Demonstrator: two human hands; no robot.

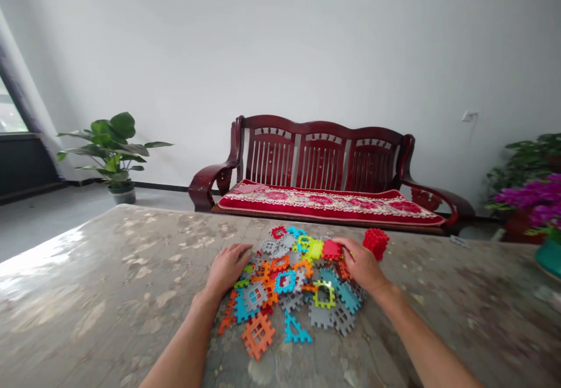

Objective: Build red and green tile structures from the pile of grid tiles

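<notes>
A heap of interlocking plastic building tiles [291,301] with notched edges lies on the table, in orange, grey, blue, red and yellow-green. At the heap's left edge rests my left hand [228,266], fingers stretched out and nothing visibly held. My right hand [363,264] pinches a red square tile [332,249] at the heap's upper right; its fingertips are partly hidden. Next to the red tile lies a yellow-green tile [314,249]. Just beyond my right hand stands a red cube [376,243] with notched edges. An orange window tile [258,335] and a blue triangular piece [297,329] lie nearest me.
The table [144,306] has a patterned grey-brown cover. Behind it stands a dark red wooden bench [322,160] with a red floral cushion [324,200]. A potted plant [116,148] is at left. Purple flowers [537,198] in a teal pot [550,256] stand at right.
</notes>
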